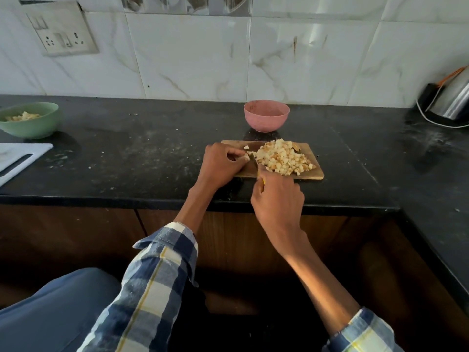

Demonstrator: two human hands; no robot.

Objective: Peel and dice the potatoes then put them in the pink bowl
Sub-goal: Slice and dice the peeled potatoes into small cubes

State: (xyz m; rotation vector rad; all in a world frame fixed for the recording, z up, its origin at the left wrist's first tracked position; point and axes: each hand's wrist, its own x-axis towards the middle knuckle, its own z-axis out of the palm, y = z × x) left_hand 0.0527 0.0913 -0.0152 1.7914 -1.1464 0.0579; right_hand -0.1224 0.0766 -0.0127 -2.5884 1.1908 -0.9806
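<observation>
Dicing is near its end at the centre of the frame. My left hand (pixel 219 165) pinches the last small potato piece (pixel 245 157) with curled fingers at the left end of the wooden board (pixel 316 171). My right hand (pixel 278 199) is closed round the knife handle; the blade (pixel 253 161) sits just beside my left fingertips. Risk: the piece is small, so a slip would bring the edge onto those fingers. The diced heap (pixel 284 158) lies on the right half of the board and reaches its near edge; a careless sweep could spill cubes. The pink bowl (pixel 266 115) stands just above the board, apparently empty.
</observation>
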